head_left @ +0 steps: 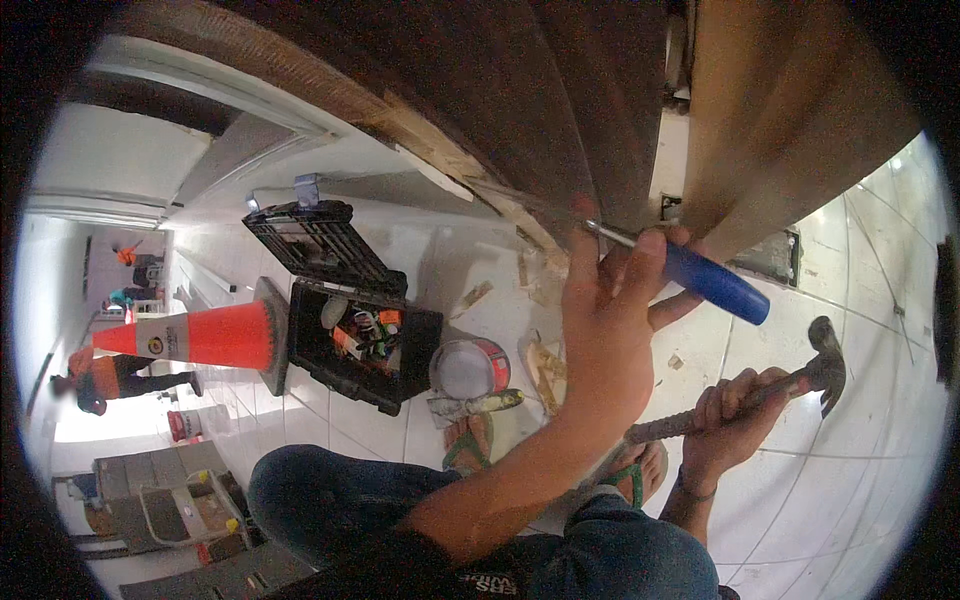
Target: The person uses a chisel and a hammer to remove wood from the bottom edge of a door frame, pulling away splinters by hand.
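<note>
My left hand [610, 330] grips a blue-handled tool [715, 282] with a long metal shaft, perhaps a chisel, angled toward the splintered edge of a wooden door frame [450, 160]. Whether its tip touches the wood is hard to tell. At the lower right, my right hand [728, 425] is closed round the handle of a claw hammer [828, 370], whose head is below and right of the blue handle. Dark wooden panels [560, 80] rise above both hands, with a narrow gap beside a lighter panel [760, 90].
An open black toolbox [415, 355], orange cone [215, 340], round container [465, 368], putty knife [450, 408] and wood scraps [548, 370] lie on the tiles left of my hands. Grey cases [160, 470] sit lower left. Other people [125, 385] are at the far left.
</note>
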